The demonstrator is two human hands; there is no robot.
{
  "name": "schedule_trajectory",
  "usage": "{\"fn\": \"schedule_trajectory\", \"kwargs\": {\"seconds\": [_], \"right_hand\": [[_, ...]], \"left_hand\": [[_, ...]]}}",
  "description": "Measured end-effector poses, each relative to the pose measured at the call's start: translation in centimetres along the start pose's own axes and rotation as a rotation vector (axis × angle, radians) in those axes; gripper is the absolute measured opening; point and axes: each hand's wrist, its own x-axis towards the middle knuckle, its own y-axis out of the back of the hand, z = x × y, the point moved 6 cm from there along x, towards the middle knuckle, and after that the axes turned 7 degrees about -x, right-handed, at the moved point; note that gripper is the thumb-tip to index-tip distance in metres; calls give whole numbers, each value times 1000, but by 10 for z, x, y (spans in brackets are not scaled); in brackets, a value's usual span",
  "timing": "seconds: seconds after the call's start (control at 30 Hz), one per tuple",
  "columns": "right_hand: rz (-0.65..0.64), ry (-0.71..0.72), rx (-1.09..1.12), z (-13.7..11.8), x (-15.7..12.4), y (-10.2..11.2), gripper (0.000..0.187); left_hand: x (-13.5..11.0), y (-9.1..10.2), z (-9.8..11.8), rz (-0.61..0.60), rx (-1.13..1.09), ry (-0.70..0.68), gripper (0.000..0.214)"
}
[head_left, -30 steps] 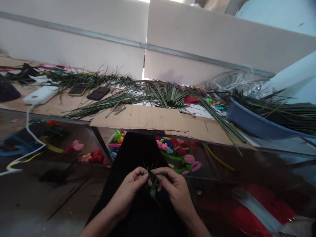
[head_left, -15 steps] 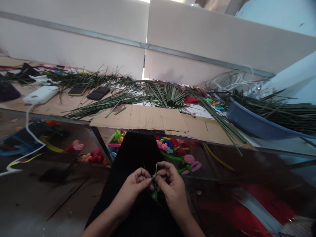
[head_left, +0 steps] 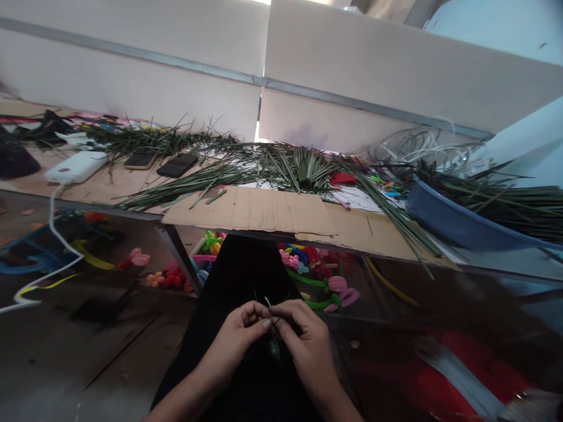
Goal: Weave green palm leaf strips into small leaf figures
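Over the dark-trousered lap, my left hand pinches a small piece of green leaf work between thumb and fingers. My right hand meets it from the other side, thumb and index finger closed on the same leaf piece. A thin pale strip end pokes up between the fingertips, and a darker green part hangs below them. The fingers cover most of the piece, so its shape cannot be made out. Ahead on the table lie long green leaf strips and a fan of leaves.
Flattened cardboard covers the table's front edge. A blue basin full of leaves stands right. Two phones and a white device with a cable lie left. Balloon shapes fill the space underneath; a red stool-like object is lower right.
My right index finger has come down and in toward the left fingertips. The pale strip end, upright before, now leans left. The view has shifted slightly.
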Motion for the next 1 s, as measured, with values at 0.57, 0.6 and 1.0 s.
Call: {"fn": "schedule_trajectory", "kwargs": {"seconds": [0.57, 0.6, 1.0], "right_hand": [[137, -146, 13, 26, -12, 1, 14], [151, -139, 3, 26, -13, 2, 14], [144, -52, 10, 12, -12, 4, 13]], "left_hand": [[-2, 3, -10, 62, -48, 41, 23], [-2, 3, -10, 63, -49, 34, 23], [-1, 0, -8, 57, -7, 40, 20]]}}
